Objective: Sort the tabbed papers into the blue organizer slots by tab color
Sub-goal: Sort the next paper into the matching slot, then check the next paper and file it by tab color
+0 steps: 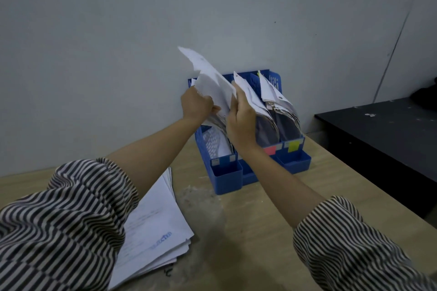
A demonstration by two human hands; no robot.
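Both hands are up at the blue organizer (248,165), which stands on the table (260,220) against the wall. The left hand (197,105) pinches the near edge of a bundle of papers (212,82) between thumb and curled fingers, lifting it so the sheets fan up and away from the hand. This looks meant to open a gap in the slot below. The right hand (241,120), just beside the left, has its fingers wrapped round the next bundle (250,97) and appears to hold it aside toward the middle slot, probably to keep the groups from mixing while a sheet goes in or is checked.

Beyond the right hand, a third bundle (279,101) leans in the far slot. Below that hand, on the organizer's front, sit a pink label (270,149) and a yellow label (293,146), likely marking which tab color belongs where; the label under the left-hand slot is too pale to read.

Near the left forearm, well back from the hand, a loose stack of papers (156,227) lies flat on the table, seemingly awaiting sorting. Their tabs are not visible. A dark bench (390,130) stands off to the right.
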